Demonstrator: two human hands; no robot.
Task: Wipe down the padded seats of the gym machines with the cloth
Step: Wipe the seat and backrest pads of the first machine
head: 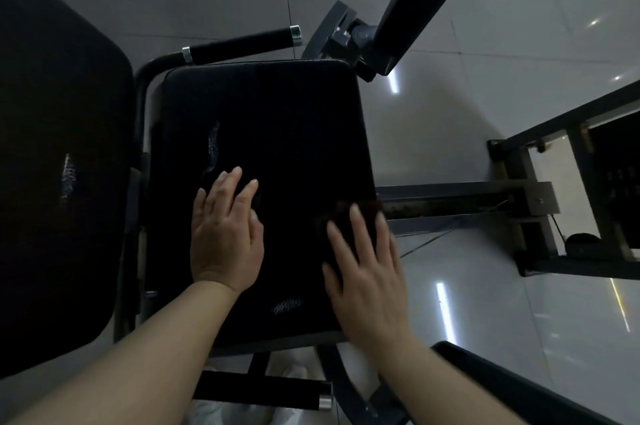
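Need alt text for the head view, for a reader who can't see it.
Both hands lie flat on a black padded seat: the right hand presses a dark cloth near its right edge, the left hand rests bare.

No text, label, brand, number or sign can be read anywhere in the view. The pale marks on the black padded seat [263, 147] and on the black back pad [65, 179] are only worn, cracked spots in the cover, not letters.
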